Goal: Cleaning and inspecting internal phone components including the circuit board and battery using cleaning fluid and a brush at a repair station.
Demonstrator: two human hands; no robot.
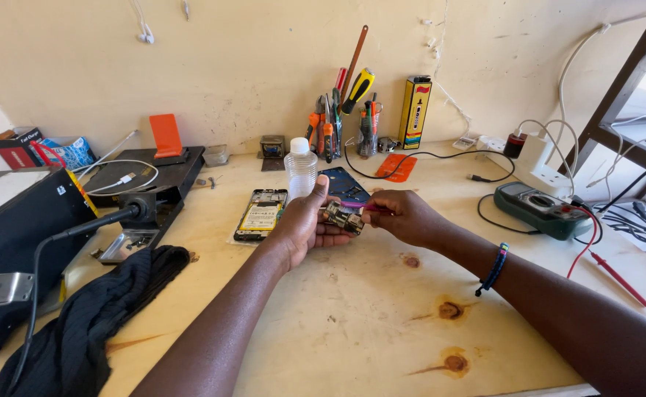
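My left hand (304, 224) holds a small circuit board (343, 217) above the middle of the wooden bench (352, 323). Close beside it on the right, my right hand (404, 215) grips a pink-handled brush (356, 206) whose head lies against the board. Just beyond my left hand lies an opened phone (260, 213) with its battery showing. A clear plastic bottle (300, 169) with a white cap stands behind it, next to a dark blue phone frame (345, 184).
A green multimeter (540, 208) with red probe leads lies at right, near a white charger and power strip (532, 158). Screwdrivers stand in a cup (367, 132) by the wall. A black cloth (88, 316) and black equipment (22, 220) fill the left side.
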